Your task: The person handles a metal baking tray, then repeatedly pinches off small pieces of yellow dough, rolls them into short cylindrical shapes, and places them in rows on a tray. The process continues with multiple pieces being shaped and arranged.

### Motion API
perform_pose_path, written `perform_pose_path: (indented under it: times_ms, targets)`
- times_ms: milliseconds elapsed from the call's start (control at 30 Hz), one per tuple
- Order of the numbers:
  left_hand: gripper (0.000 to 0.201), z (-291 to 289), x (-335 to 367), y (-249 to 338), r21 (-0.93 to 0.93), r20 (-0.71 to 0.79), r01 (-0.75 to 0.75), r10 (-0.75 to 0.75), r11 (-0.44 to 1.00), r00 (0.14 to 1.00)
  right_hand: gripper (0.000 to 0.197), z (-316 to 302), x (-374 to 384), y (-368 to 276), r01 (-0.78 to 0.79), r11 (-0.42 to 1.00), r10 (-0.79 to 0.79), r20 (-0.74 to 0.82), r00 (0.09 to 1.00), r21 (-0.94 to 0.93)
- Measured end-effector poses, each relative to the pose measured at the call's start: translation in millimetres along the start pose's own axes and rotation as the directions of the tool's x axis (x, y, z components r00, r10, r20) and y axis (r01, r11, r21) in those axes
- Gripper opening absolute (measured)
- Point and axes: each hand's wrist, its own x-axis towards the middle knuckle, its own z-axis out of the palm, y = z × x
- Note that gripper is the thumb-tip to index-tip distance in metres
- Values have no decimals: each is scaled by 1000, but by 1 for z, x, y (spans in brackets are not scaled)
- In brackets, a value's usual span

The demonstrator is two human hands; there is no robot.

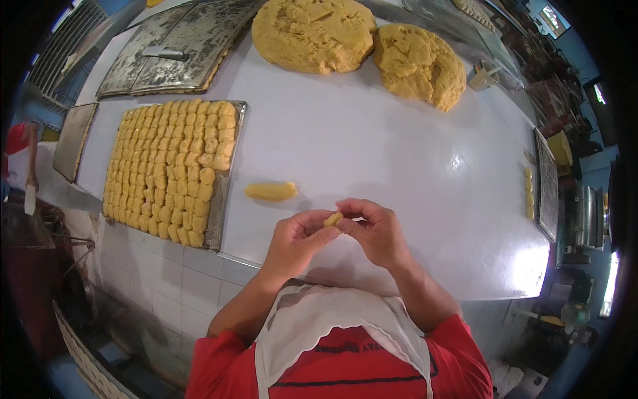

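Close in front of my body, above the table's near edge, a small piece of yellow dough (333, 219) is pinched between the fingertips of both hands. My left hand (300, 238) closes on it from one side, my right hand (375, 233) from the other, with thumbs nearly meeting. Left of my hands a short yellow dough log (271, 191) lies on the white table (412, 153). Beyond it stands a metal tray (218, 211) packed with rows of small yellow dough pieces (166, 166). My fingers partly cover the piece they hold.
Two big mounds of yellow dough (316, 33) (422, 66) sit at the far side. Worn metal trays (179, 50), one bearing a scraper (165, 52), lie far left. A cup (484, 78) stands far right, small dough pieces (529, 193) near the right edge. Another person's sleeve (18, 139) shows at left.
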Motion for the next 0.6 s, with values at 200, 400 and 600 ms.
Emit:
perform_pose_path:
  times_ms: [200,400,600]
  targets:
    - [22,19,13,-11,332,-86,6,24,943,996,18,-11,-2,8,12,971,-20,-32,999,-237]
    - [35,16,1,-15,902,341,-427,504,60,793,22,-28,16,20,172,551,-436,-106,894,-816]
    - [45,17,-2,-34,864,503,-452,373,-221,779,25,-30,36,19,7,817,-159,-214,964,-576]
